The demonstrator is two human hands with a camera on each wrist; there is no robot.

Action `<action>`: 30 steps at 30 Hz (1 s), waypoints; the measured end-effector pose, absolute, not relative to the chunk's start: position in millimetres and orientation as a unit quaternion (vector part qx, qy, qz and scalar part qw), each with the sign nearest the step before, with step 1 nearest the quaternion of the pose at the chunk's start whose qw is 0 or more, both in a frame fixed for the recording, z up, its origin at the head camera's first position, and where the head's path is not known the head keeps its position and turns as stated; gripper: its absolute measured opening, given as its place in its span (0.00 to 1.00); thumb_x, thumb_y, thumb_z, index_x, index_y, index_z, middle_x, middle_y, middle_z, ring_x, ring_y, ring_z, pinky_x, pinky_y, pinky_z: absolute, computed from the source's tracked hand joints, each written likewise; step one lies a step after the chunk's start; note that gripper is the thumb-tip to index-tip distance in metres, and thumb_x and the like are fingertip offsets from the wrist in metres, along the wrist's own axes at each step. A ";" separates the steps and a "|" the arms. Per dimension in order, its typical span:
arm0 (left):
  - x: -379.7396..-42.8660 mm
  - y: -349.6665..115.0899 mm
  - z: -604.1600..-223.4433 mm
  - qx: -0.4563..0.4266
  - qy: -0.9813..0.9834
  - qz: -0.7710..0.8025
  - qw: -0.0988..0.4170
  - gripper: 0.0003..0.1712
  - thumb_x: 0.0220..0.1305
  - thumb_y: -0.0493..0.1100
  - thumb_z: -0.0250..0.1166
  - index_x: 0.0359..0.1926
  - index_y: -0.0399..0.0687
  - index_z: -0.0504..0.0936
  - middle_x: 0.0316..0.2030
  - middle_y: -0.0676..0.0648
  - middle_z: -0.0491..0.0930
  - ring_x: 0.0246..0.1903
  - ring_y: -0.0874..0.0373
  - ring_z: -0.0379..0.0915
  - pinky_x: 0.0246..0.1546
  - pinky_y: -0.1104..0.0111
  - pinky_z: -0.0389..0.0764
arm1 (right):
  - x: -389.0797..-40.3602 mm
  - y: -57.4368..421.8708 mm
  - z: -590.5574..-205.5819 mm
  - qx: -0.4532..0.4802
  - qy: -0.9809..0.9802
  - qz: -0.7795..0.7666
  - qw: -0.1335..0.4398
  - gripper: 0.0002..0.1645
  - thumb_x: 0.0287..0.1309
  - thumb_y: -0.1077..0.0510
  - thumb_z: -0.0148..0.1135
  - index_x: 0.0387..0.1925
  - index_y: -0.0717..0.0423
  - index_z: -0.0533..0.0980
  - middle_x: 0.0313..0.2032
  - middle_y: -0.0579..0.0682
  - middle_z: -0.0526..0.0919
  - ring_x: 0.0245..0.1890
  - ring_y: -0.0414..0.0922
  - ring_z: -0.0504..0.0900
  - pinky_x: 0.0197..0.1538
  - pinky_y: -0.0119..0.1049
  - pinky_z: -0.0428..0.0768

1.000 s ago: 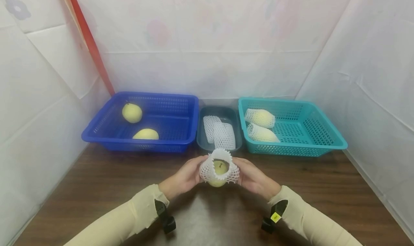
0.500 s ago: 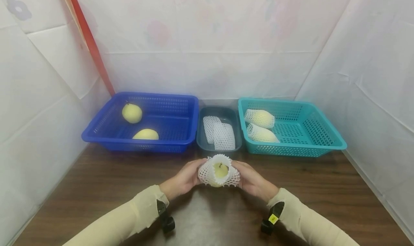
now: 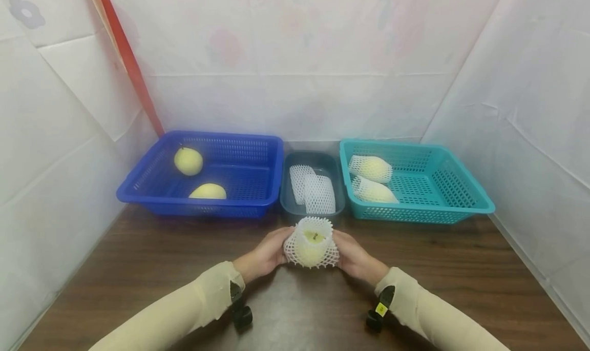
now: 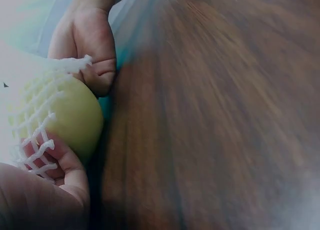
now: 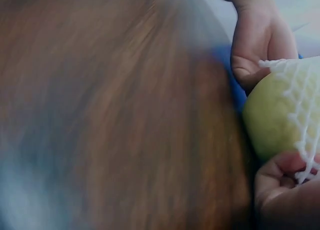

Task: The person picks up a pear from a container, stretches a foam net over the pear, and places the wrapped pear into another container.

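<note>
A pale yellow-green pear [image 4: 82, 115] stands stem-up between my hands, mostly covered by a white foam net sleeve [image 3: 310, 251]. The sleeve's upper rim rises round the stem, and its lower edge flares outward. My left hand [image 3: 269, 252] grips the sleeve's left side; in the left wrist view its thumb is curled at the net's edge. From the right, my right hand [image 3: 357, 256] holds the other side, its thumb hooked into the mesh in the right wrist view. Below the net's edge, the pear's bottom is bare in both wrist views. Most fingers are hidden behind the sleeve.
A blue basket [image 3: 198, 203] at back left holds two bare pears [image 3: 188, 161]. Beside it, a dark grey tray [image 3: 288, 208] contains foam net sleeves [image 3: 320, 194]. The teal basket [image 3: 417, 215] at right has two netted pears [image 3: 374, 170]. White sheeting [image 3: 295, 54] walls the wooden table [image 3: 152, 269].
The sleeve has come down over the pear, now covering most of its front where the lower part was bare. Both hands have shifted slightly inward; baskets and tray stay put.
</note>
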State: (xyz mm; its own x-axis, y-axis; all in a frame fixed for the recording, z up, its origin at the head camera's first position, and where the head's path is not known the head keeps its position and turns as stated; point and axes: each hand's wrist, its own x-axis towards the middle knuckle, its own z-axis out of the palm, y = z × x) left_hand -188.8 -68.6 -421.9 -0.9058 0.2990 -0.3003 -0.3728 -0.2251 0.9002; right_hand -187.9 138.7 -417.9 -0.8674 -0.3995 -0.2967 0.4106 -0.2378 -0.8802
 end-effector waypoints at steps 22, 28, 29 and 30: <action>-187.8 -58.8 -418.0 0.043 0.812 0.573 0.097 0.14 0.73 0.41 0.43 0.39 0.38 0.74 0.34 0.42 0.74 0.33 0.52 0.71 0.23 0.64 0.78 | -185.6 118.7 -412.9 0.022 0.749 -0.651 0.123 0.17 0.70 0.55 0.44 0.43 0.66 0.72 0.33 0.53 0.76 0.35 0.44 0.73 0.39 0.34 0.73; -185.3 -58.4 -401.5 0.023 0.724 0.667 0.174 0.25 0.73 0.52 0.44 0.60 0.40 0.68 0.44 0.37 0.74 0.35 0.48 0.74 0.26 0.55 0.81 | -182.8 121.0 -388.3 0.019 0.725 -0.674 0.142 0.17 0.69 0.54 0.46 0.47 0.65 0.70 0.37 0.54 0.75 0.38 0.45 0.73 0.39 0.35 0.74; -185.1 -58.1 -399.4 0.022 0.710 0.680 0.183 0.26 0.73 0.53 0.43 0.62 0.40 0.66 0.44 0.37 0.74 0.36 0.48 0.74 0.27 0.55 0.80 | -182.9 122.6 -384.8 0.016 0.727 -0.670 0.149 0.18 0.70 0.53 0.46 0.48 0.64 0.70 0.38 0.53 0.75 0.38 0.45 0.73 0.39 0.36 0.74; -185.1 -57.7 -397.8 0.022 0.698 0.690 0.190 0.27 0.73 0.53 0.43 0.63 0.40 0.65 0.44 0.38 0.74 0.36 0.49 0.74 0.28 0.55 0.80 | -183.3 124.5 -381.8 0.011 0.729 -0.666 0.159 0.18 0.70 0.52 0.45 0.50 0.63 0.70 0.39 0.53 0.75 0.39 0.45 0.73 0.39 0.36 0.74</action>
